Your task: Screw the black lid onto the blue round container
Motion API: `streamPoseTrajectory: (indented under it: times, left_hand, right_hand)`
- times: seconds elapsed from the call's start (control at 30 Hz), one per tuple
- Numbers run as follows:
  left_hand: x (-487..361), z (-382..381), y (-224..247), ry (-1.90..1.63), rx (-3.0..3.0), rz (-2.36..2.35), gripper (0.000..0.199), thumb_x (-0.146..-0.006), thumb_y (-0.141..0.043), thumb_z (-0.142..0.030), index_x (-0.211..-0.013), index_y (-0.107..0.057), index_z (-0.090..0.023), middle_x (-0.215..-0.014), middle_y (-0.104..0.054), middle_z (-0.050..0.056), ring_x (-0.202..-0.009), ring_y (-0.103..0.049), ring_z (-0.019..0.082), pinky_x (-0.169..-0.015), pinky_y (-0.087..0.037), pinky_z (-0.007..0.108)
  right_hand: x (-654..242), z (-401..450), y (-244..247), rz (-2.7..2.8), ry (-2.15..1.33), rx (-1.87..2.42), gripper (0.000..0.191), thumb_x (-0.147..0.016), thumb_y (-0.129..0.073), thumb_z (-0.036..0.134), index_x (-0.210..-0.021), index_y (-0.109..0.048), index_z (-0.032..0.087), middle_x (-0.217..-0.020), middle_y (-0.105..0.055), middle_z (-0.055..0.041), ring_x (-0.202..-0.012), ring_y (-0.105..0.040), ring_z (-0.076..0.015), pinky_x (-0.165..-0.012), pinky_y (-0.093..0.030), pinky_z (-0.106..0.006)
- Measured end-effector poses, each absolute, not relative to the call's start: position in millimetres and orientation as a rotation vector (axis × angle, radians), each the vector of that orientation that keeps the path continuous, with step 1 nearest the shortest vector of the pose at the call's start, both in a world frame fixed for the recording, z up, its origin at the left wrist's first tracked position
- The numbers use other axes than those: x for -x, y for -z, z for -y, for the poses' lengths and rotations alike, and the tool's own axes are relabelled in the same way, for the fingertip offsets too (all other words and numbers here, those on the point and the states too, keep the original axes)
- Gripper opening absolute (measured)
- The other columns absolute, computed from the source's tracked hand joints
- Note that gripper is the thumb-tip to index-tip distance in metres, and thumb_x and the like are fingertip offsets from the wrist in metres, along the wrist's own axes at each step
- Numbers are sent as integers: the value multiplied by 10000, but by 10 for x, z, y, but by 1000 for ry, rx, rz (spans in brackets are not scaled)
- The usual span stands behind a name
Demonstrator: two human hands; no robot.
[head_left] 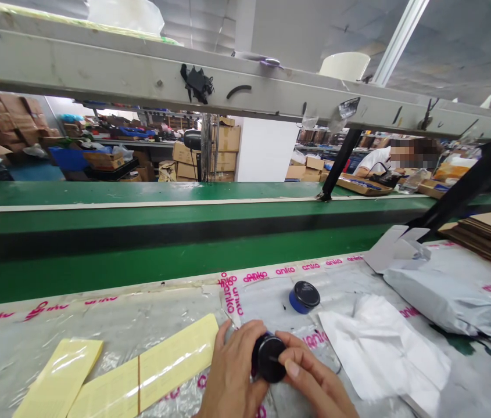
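The black jar (270, 359) is sitting low over the surface (97, 325), both hands gripping it: left hand (232, 377) wrapping its side, right hand (315, 386) pinching its lid. A second jar (304, 296) is lying nearby, already capped.

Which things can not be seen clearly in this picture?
- Black round object, head view: its sides are hidden by the left hand and right hand.
- Both wrists: cut off by the bottom edge.
- Blue jar: any label is too small to read.
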State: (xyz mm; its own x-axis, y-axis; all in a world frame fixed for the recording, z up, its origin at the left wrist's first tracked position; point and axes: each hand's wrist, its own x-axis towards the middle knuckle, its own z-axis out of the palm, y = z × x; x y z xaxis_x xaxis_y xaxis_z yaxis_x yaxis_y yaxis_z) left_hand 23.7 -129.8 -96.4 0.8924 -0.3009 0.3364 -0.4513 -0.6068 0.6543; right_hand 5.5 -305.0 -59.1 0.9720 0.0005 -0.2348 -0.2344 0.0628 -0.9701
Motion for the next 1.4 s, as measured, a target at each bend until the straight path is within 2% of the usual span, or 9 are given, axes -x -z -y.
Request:
streamPoseTrajectory:
  times: [0.13,0.33,0.63,0.83,1.07,1.4]
  left_hand:
    - [-225,1319,945,-312,-2253,521,642,-717,-611,-39,-1303,-465,-259,-1343,-618,79,-1257,-582,292,-1171,-278,605]
    - [-219,1332,948,-341,-2252,530,669,-699,-612,-19,-1302,-453,-259,-1333,-625,73,-1245,-589,289,-1165,-285,591]
    - [-214,1329,926,-336,-2259,547,687,-705,-623,-15,-1308,-428,-278,-1339,-621,54,-1253,-585,282,-1159,-276,591]
    - [-222,1317,978,-337,-2274,553,755,-672,-603,10,-1334,-404,-292,-1358,-608,51,-1268,-572,282,-1163,-262,603]
    - [-226,1297,1006,-347,-2288,576,746,-716,-609,-7,-1362,-381,-302,-1373,-598,47,-1277,-566,280,-1158,-279,609]
    - [-259,1279,981,-319,-2339,573,697,-728,-609,-40,-1339,-395,-296,-1366,-608,37,-1268,-580,278,-1153,-309,613]
  right_hand:
    - [-59,3045,570,-176,-177,1492,513,-683,-786,717,-741,-750,208,-1316,-645,-122,-1326,-493,-389,-1137,-360,-410]
    - [-57,3033,571,-178,-154,1509,530,-677,-783,730,-742,-755,205,-1292,-655,-137,-1315,-506,-388,-1119,-396,-414]
    - [-47,3040,639,-178,-113,1538,520,-692,-779,721,-766,-768,206,-1303,-654,-134,-1290,-543,-365,-1042,-479,-353]
    - [-66,3148,843,-92,-208,1557,453,-794,-725,677,-874,-765,233,-1423,-577,-104,-1393,-458,-321,-1097,-434,-305]
    - [-56,3202,939,-18,-241,1583,386,-880,-661,618,-958,-753,252,-1478,-522,-87,-1453,-380,-306,-1103,-431,-305]
    - [-60,3142,942,3,-158,1619,320,-917,-635,537,-967,-754,244,-1455,-548,-97,-1426,-430,-293,-1123,-432,-326]
